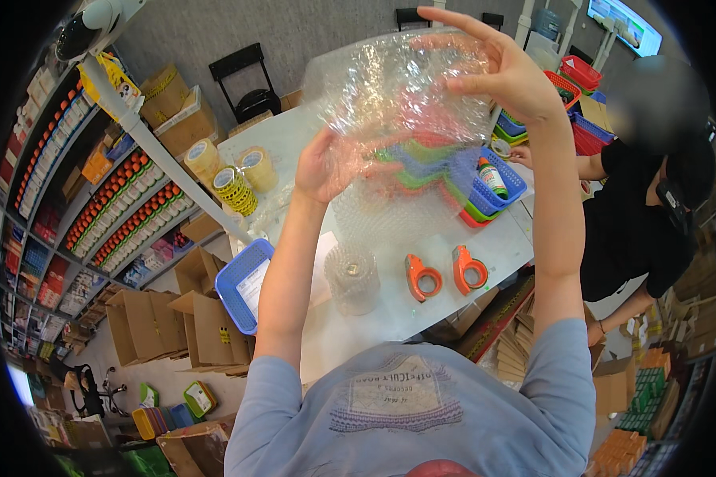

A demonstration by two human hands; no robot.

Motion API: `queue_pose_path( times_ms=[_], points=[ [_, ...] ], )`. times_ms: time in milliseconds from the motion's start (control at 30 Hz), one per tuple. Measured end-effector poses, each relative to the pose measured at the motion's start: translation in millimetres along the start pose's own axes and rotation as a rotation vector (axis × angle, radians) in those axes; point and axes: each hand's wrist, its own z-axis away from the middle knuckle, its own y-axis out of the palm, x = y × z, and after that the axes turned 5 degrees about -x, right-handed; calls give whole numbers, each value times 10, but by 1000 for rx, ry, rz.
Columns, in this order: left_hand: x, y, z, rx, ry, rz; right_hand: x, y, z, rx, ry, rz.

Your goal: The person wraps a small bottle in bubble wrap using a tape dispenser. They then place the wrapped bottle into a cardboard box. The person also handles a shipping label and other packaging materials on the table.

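Note:
In front of me, above the table, I hold up a crinkled, clear sheet of bubble wrap (pixel 374 87). My left hand (pixel 324 168) grips its lower left side, the fingers seen through the film. At the upper right edge, my right hand (pixel 517 75) has the wrap between thumb and fingers, one finger stretched out above it. Through the film show stacked colored baskets (pixel 433 163). A roll of bubble wrap (pixel 352 278) stands on the table below, and two orange tape dispensers (pixel 423 278) lie to its right.
Tape rolls (pixel 235 189) stand at the table's left. A blue basket (pixel 245 282) with paper sits at its left edge. Another blue basket (pixel 511 191) holds a bottle (pixel 493 179). A person in black (pixel 636 215) stands at the right. Cardboard boxes (pixel 147 322) and full shelves (pixel 64 159) are left.

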Motion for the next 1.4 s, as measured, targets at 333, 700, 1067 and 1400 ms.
queue_pose_path(
  times_ms=[333,700,1067,1400],
  points=[
    [-377,115,-170,-28,148,-19,-106,111,178,52,-27,-42],
    [-436,331,-263,135,163,232,-375,428,211,-544,-44,258],
    [-343,57,221,-243,20,-299,-739,461,395,-370,287,-311],
    [-315,233,450,-613,-4,-735,-704,602,580,-320,272,-265]
  ],
)
